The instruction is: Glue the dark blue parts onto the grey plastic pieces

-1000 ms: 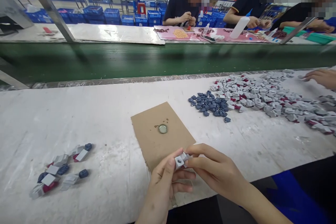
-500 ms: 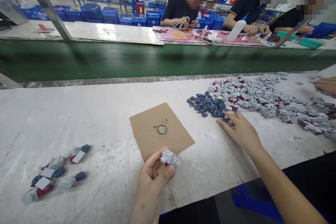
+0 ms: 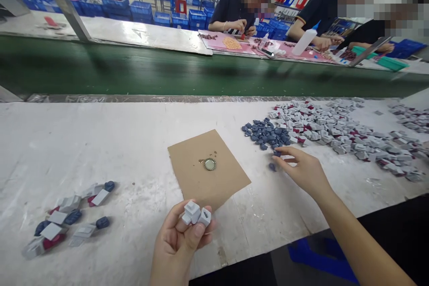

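In front of the cardboard's near corner, my left hand (image 3: 182,234) grips a light grey blocky plastic piece (image 3: 192,212) between thumb and fingers. My right hand (image 3: 303,170) is at the near edge of a pile of small dark blue pieces (image 3: 264,132), with thumb and forefinger closed on one dark blue piece (image 3: 277,153). A loose dark blue piece (image 3: 272,167) lies just below those fingertips. Between the hands, a bottle-cap-like metal disc (image 3: 210,164) with a scalloped rim rests on the brown cardboard sheet (image 3: 191,183).
A large heap of grey and dark red pieces (image 3: 321,123) spreads over the right side. Several joined grey, red and blue pieces (image 3: 57,217) lie at left. Past the green conveyor belt (image 3: 140,73), co-workers (image 3: 231,9) work at a pink-covered table with a white bottle (image 3: 304,41).
My right hand has drawn back slightly from the blue pile with a blue piece, while another lies apart below it. My left hand has moved left and down, turning the grey piece.
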